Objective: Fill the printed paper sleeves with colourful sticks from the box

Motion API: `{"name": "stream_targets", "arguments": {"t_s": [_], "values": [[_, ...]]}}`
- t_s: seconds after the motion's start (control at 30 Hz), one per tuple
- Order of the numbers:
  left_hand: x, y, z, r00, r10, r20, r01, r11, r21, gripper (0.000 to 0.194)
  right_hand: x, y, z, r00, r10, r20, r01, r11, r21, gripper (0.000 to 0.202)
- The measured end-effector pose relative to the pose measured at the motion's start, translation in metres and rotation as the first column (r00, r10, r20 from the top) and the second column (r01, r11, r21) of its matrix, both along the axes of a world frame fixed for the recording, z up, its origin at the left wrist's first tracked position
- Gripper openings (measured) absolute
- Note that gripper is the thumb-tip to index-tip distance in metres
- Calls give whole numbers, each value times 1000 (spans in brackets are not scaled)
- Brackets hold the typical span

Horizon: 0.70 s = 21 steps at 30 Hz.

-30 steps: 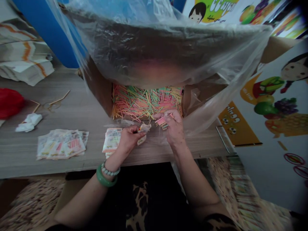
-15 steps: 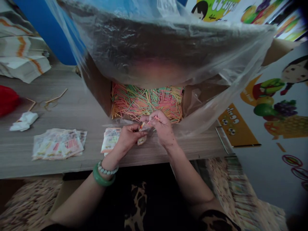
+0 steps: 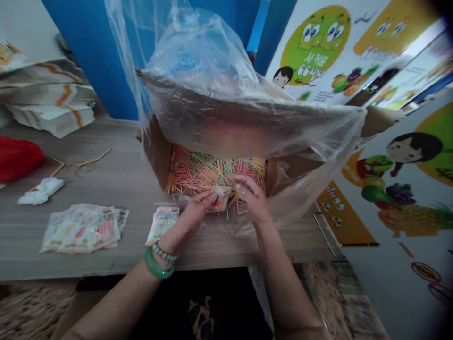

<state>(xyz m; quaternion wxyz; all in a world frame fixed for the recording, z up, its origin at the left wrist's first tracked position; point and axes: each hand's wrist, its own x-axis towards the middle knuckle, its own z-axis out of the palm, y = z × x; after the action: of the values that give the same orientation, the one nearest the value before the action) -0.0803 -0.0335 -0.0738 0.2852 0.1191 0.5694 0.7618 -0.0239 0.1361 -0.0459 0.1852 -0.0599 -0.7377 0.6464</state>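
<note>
My left hand (image 3: 198, 208) is closed on the edge of a small clear printed packet (image 3: 221, 198) with something reddish inside. At the front of the box, my right hand (image 3: 253, 198) is just right of the packet, apart from it, its fingers partly stretched and nothing visible in them. Below and behind both hands lie many thin pink, green, orange and yellow sticks (image 3: 201, 170) in a plastic-lined cardboard box (image 3: 155, 151). Left of my left wrist is a short stack of printed packets (image 3: 164, 222). A spread pile of filled packets (image 3: 83, 229) lies farther left on the table (image 3: 130, 179).
Clear plastic lining (image 3: 318, 127) drapes over the box walls. A crumpled white tissue (image 3: 40, 191), a red bag (image 3: 17, 158) and stacked white-and-orange packaging (image 3: 53, 99) occupy the left side. Printed panels (image 3: 406, 179) with fruit pictures stand at the right.
My right hand has come off the packet, moving right and opening. My left hand still holds the packet, now turned flatter. The camera view has tilted up, showing more of the box and panels.
</note>
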Motion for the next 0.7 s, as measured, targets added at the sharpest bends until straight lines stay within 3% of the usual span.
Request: {"name": "stream_targets", "arguments": {"t_s": [0.13, 0.27, 0.37, 0.5, 0.6, 0.67, 0.7], "values": [[2, -4, 4, 1000, 2, 4, -2, 998, 58, 31, 9, -8, -13, 985, 67, 159, -75, 996, 43, 14], [16, -17, 19, 999, -11, -43, 12, 1000, 26, 29, 18, -36, -22, 990, -19, 142, 17, 1000, 18, 12], [30, -36, 29, 996, 34, -80, -35, 999, -19, 23, 28, -63, -23, 983, 46, 178, -44, 999, -14, 8], [46, -81, 32, 971, 152, -185, -176, 977, -119, 19, 44, -99, -26, 923, 293, 251, -291, 956, -43, 14], [45, -126, 29, 972, 196, -129, -222, 948, -230, 23, 53, -116, -34, 844, 419, 336, -436, 899, -25, 11], [35, -157, 24, 941, 281, -189, -333, 876, -350, 23, 53, -123, -40, 814, 420, 402, -458, 889, -1, 11], [29, -172, 20, 901, 325, -287, -423, 806, -415, 23, 52, -125, -41, 812, 391, 434, -448, 893, 34, 12]]}}
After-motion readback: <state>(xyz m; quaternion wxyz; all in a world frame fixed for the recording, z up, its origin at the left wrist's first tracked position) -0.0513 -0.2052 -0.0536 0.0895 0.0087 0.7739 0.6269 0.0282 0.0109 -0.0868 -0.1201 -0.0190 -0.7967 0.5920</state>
